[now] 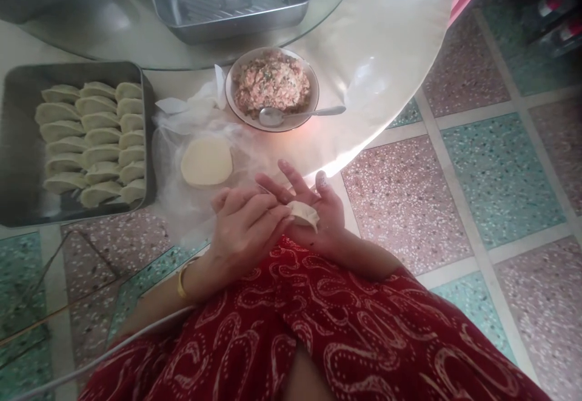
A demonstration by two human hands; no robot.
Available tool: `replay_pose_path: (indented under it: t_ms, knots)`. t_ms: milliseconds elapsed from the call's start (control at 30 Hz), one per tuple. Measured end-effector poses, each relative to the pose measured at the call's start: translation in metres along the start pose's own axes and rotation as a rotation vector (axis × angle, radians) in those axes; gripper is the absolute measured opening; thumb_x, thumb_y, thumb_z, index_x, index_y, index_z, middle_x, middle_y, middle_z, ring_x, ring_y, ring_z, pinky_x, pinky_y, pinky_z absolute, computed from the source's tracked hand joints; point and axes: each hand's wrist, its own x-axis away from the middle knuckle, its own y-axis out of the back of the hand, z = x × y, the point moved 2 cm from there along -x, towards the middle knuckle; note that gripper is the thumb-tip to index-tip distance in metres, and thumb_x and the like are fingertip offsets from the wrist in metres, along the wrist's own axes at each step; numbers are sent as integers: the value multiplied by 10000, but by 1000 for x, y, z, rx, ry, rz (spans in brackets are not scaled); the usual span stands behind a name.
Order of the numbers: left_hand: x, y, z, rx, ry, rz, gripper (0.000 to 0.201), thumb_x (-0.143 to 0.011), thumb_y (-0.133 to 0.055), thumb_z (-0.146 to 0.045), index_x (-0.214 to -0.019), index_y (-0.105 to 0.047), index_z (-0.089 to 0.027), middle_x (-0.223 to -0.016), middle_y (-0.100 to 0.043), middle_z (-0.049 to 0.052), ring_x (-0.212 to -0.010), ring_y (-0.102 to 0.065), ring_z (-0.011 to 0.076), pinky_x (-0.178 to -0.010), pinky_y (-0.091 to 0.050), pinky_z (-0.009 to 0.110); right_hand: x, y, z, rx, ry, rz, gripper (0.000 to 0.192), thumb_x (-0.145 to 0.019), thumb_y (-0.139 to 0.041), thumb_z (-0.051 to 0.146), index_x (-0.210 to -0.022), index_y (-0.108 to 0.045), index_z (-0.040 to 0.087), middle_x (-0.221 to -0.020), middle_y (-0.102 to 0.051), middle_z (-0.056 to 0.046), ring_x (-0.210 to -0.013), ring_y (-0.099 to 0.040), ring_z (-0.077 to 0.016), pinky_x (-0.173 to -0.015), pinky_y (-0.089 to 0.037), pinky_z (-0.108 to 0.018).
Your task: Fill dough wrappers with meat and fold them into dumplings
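Both hands are held together over the lap, just off the table edge. The right hand (325, 216) lies palm up, fingers spread, and cradles a folded dumpling (304, 214) in the palm. The left hand (245, 228) comes in from the left with fingers curled, its fingertips pinching the dumpling's near edge; both hands are thus grasping the same piece. A gold bangle (182, 280) sits on the left wrist. Below the hands is a red patterned garment (345, 334) covering the knees.

Just beyond the hands, on the table, a stack of round dough wrappers (207, 162) rests on a thin clear plastic sheet (182, 128). Behind it stands a bowl (313, 95) of minced filling (271, 83), with a metal spoon (291, 113) lying across its near rim, handle pointing right.

To the left, a metal tray (18, 146) holds finished dumplings (93, 140) laid in three close columns, touching one another. Farther back, a second metal tray (227, 1) sits on a raised glass turntable (91, 31).

The table (373, 68) is round, with a pale, glossy surface. To the right and below, the floor (477, 189) shows pink and green speckled tiles. A thin pale cable (113, 346) runs across the lower left.
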Motion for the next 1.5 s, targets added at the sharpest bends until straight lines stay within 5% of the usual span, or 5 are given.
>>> replay_pose_path:
  t_ms: [367, 533, 1067, 1333, 1500]
  knots:
    - [-1, 9, 2, -41, -25, 113, 187, -860, -750, -243, -997, -623, -245, -903, -693, -10, -879, -598, 191, -766, -452, 380, -6, 3, -5, -96, -85, 89, 556, -990, -192, 555, -1252, -601, 285, -1190, -716, -44, -961, -680, -167, -772, -569, -308]
    - [3, 5, 3, 21, -67, 190, 162, -880, -717, -189, -1008, -623, -224, -948, -704, -7, -899, -580, 194, -770, -422, 388, -6, 1, -6, -120, -141, 27, 542, -987, -195, 528, -1238, -595, 261, -1137, -718, -56, -896, -680, -151, -712, -557, -265]
    - [4, 8, -2, 42, -117, 220, 176, -914, -672, -199, -1079, -617, -216, -978, -714, 18, -974, -596, 211, -791, -459, 393, -5, 0, -9, -188, -172, 46, 532, -1015, -164, 468, -1171, -611, 225, -974, -725, -48, -769, -671, -134, -667, -561, -248]
    - [4, 1, 3, 15, -179, 248, 143, -954, -605, -214, -1095, -607, -240, -974, -718, 4, -906, -610, 203, -770, -480, 390, -6, 6, -14, -217, -208, 35, 476, -1040, -203, 434, -1201, -576, 186, -718, -629, 24, -457, -451, -76, -454, -446, -166]
    - [4, -3, 6, 118, -155, 257, 145, -941, -629, -229, -1084, -616, -249, -1013, -708, 0, -952, -616, 180, -817, -504, 365, -4, 3, -10, -148, -213, 35, 515, -1046, -127, 385, -1204, -568, 173, -802, -668, -3, -525, -532, -82, -482, -479, -171]
